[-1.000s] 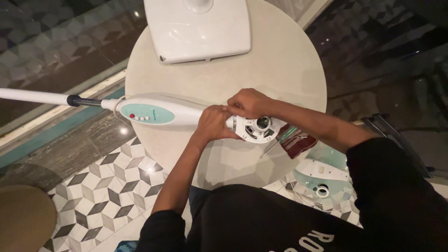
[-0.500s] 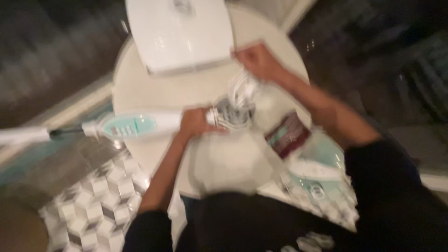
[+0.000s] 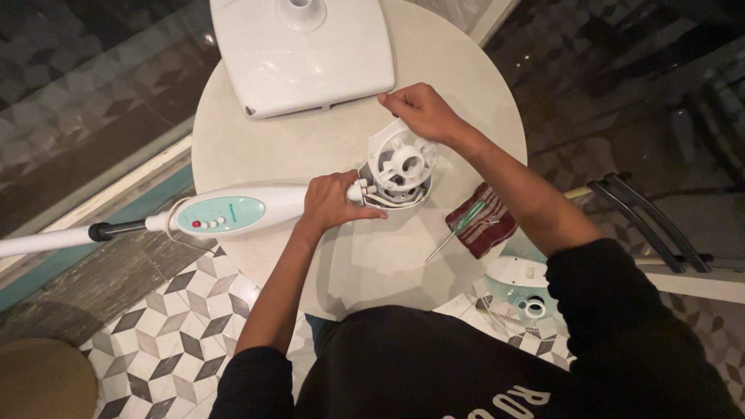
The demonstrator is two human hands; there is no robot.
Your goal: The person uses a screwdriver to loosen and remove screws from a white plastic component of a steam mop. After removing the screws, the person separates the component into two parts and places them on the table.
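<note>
Nearest the camera, black sleeves and torso with partial white lettering at the bottom edge. Left hand (image 3: 335, 203) clamped, fingers wrapped around the neck of the white fan body (image 3: 240, 211) where it meets the motor housing (image 3: 396, 180); the body lies flat on the round beige table (image 3: 466, 101), pointing left, with an oval teal control panel (image 3: 219, 216) bearing small red and white buttons and a tiny print label. A white pole (image 3: 46, 242) with a black collar runs off the left edge. Right hand (image 3: 423, 110) has fingers pinched together on the top rim of the white round motor cover (image 3: 402, 159), lifted and tilted above the housing. Right of it, a green-handled screwdriver (image 3: 458, 229) lies across a dark red cloth (image 3: 485, 225). Farthest, a white square fan base (image 3: 303, 54) sits at the table's back edge. Versus half a second ago: right hand has come back from the base to the cover, cover now raised, left grip unchanged, view sharp rather than blurred.
</note>
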